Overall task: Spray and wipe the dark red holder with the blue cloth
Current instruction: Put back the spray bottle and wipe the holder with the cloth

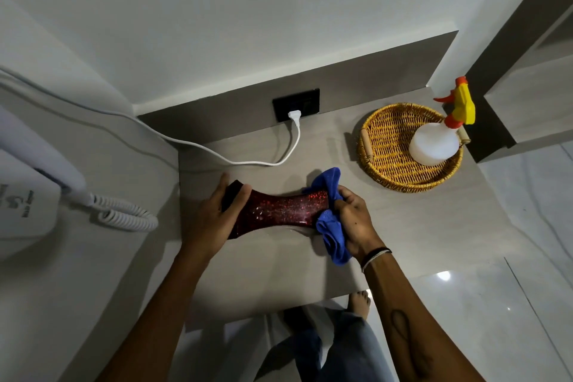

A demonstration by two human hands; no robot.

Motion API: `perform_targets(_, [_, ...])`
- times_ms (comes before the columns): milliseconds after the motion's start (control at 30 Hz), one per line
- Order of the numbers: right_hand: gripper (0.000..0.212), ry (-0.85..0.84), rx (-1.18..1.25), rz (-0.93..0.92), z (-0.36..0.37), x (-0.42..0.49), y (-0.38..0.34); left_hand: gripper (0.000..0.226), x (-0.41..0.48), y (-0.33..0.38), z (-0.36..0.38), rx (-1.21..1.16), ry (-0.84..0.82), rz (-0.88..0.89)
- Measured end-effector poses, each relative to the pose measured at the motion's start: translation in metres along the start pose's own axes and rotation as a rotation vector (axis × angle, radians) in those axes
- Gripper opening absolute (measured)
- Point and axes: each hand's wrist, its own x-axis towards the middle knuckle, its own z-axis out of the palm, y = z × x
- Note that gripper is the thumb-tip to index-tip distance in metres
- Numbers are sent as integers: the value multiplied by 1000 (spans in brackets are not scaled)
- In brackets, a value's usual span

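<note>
The dark red holder (276,211), glittery and narrow in the middle, lies on its side on the grey counter (279,273). My left hand (214,217) grips its left end, thumb on top. My right hand (353,220) clutches the bunched blue cloth (330,226) and presses it around the holder's right end, which the cloth hides. The white spray bottle (434,143) with a yellow and orange trigger head stands in the wicker basket (387,164) at the back right, apart from both hands.
A white cable (248,161) runs from a plug in the black wall socket (296,104) across the back of the counter. A white wall-mounted device with a coiled cord (127,215) sits at the left. The counter's front edge is near my legs.
</note>
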Motion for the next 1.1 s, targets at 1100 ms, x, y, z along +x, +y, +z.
perform_targets(1100, [67, -322, -974, -941, 58, -68, 23, 83, -13, 21, 13, 419, 88, 579])
